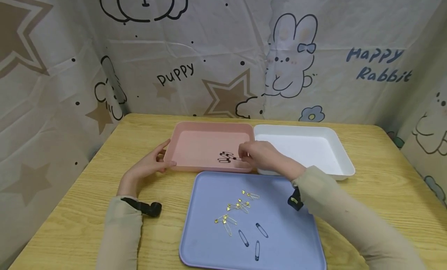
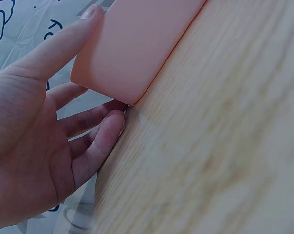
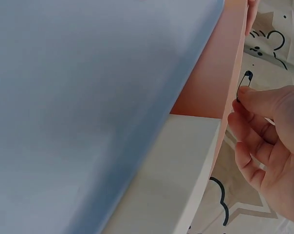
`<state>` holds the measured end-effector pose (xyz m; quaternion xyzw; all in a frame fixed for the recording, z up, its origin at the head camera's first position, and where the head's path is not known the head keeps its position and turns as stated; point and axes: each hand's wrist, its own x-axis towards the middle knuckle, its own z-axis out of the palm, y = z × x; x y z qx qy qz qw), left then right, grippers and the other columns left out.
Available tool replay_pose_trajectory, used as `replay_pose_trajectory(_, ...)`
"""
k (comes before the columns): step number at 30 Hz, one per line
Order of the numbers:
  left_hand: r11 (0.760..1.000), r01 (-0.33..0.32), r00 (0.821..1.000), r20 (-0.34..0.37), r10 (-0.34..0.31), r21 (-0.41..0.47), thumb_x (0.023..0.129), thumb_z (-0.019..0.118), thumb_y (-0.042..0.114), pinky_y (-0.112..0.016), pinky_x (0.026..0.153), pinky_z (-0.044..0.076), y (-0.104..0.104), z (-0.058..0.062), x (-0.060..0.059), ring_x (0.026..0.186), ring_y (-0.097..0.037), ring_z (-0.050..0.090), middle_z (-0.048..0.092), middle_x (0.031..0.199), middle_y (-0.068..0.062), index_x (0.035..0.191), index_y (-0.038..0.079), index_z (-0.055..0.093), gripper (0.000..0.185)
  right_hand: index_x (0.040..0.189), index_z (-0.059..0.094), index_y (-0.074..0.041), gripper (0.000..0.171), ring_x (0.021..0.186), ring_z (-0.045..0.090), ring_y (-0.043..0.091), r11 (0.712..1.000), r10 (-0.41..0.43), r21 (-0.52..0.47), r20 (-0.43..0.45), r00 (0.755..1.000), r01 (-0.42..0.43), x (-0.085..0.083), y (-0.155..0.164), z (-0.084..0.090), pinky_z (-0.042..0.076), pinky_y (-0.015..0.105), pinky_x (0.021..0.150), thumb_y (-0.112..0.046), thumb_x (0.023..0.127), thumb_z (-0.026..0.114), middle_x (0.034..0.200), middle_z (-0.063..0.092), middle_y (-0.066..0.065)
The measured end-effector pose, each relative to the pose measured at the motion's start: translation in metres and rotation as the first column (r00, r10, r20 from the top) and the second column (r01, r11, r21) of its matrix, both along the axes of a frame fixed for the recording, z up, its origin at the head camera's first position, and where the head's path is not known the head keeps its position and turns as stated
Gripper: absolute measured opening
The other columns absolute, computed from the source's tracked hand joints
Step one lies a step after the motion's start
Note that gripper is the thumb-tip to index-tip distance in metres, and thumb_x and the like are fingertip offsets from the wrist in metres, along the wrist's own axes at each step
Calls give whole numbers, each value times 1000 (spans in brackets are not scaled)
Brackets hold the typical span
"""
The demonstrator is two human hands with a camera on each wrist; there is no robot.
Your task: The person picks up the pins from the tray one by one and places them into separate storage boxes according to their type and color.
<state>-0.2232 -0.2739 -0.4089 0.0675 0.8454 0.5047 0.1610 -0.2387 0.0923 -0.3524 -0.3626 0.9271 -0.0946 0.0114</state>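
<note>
Wooden table (image 1: 384, 173) with three trays: blue tray (image 1: 286, 239) at 6 o'clock, white tray (image 1: 314, 134) at 1, pink tray (image 1: 195, 130) at 11. Left hand (image 1: 148, 167) rests on the pink tray's left rim, fingers spread and relaxed. Right hand (image 1: 262, 155) pinches a black safety pin (image 1: 234, 158) over that tray, right by the small black pin pile (image 1: 224, 157).

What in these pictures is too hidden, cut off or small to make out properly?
- Black safety pins in the pink tray: head view, too small and bunched to count.
- Right hand: head view, fingertips hidden by its back; right wrist view shows them pinching a black pin.
- White tray: right wrist view, only an edge, blue tray blocks it.
- Left hand: left wrist view, tray contents out of frame.
</note>
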Motion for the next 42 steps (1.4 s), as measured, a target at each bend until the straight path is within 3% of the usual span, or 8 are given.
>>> replay_pose_trajectory(15,1000,-5,1000,6,5,8,82,67,30,-29,72,46,1,3,3,95,-23,46,36,130,-18,147,29,8,87,89,64,-14,4,75,56,12,997,-71,-25,54,996,73,-14,-16,-13,48,30,70,-14,84,63,85,64,-2)
replay_pose_trajectory(31,1000,-9,1000,3,9,-5,82,67,31,-29,72,46,1,2,1,94,-24,46,37,127,-18,147,30,8,88,86,66,-13,4,69,52,12,994,-104,-18,10,994,105,-26,-31,-30,46,28,66,-15,85,63,81,64,-2)
replay_pose_trajectory(42,1000,-7,1000,-11,7,-13,82,67,31,-29,73,46,0,2,1,95,-24,45,37,126,-18,147,30,8,88,87,65,-13,4,71,53,13,994,-108,13,28,994,107,-26,-38,-31,46,29,68,-15,84,63,81,64,-1)
